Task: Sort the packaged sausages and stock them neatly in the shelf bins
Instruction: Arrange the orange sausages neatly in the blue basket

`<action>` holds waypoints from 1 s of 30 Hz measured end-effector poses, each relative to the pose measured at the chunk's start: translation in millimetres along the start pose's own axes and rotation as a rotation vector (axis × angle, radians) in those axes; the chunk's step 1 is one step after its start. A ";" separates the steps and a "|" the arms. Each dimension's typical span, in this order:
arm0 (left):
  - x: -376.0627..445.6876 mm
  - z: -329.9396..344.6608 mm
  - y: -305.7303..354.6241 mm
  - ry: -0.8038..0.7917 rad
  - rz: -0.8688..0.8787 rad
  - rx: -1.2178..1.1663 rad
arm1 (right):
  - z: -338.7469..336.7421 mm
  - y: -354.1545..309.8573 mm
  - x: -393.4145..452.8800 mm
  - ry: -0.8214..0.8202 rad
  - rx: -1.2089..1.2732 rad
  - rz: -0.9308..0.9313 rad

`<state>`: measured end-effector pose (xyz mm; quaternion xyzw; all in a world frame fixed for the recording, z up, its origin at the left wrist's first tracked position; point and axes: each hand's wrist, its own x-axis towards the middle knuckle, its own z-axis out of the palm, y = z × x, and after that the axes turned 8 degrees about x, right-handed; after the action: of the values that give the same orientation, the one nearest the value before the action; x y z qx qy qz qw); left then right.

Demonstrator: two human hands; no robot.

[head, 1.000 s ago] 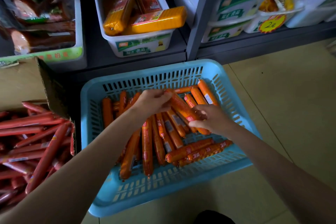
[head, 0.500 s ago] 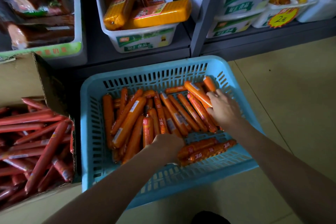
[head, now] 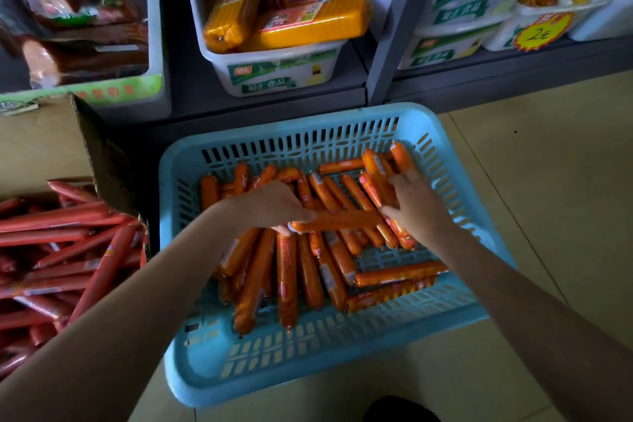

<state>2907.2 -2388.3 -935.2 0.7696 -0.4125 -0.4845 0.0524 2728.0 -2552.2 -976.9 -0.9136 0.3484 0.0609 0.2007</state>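
Note:
A light blue slotted basket (head: 308, 363) stands on the floor, holding several orange packaged sausages (head: 287, 277). My left hand (head: 274, 204) grips the left end of one orange sausage (head: 337, 221) that lies crosswise above the pile. My right hand (head: 416, 202) touches that sausage's right end with its thumb, while its fingers curl over a bunch of sausages (head: 378, 175) in the basket's far right corner.
A cardboard box (head: 51, 144) of long red sausages (head: 65, 250) sits at the left. Shelf bins behind: a white bin (head: 277, 72) of yellow-wrapped sausages, a bin (head: 113, 89) of dark packaged meat at far left, more white bins (head: 469, 3) at right. Tan floor tiles at right.
My left hand moved from the basket's near side up to the middle and took hold of a sausage, now crosswise. My right hand stayed at the far right bunch.

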 end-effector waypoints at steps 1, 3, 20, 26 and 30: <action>-7.5 -6.7 2.2 0.030 -0.004 -0.055 | -5.5 -2.9 0.8 0.007 0.111 -0.041; -13.6 -9.0 -3.7 0.032 0.027 -0.187 | -17.9 -12.5 -2.6 -0.119 0.377 -0.101; 7.9 -2.3 7.4 0.437 -0.031 0.159 | -22.3 8.3 -6.7 -0.030 -0.284 0.182; 0.8 20.7 -2.6 0.319 -0.149 0.413 | -11.7 1.6 -7.8 0.173 -0.190 0.032; -1.6 30.2 -3.3 0.359 -0.155 0.574 | 8.9 -23.4 9.5 -0.009 -0.157 -0.324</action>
<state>2884.9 -2375.4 -951.5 0.8549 -0.4566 -0.2085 -0.1313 2750.9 -2538.6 -979.8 -0.9703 0.1899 0.0590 0.1376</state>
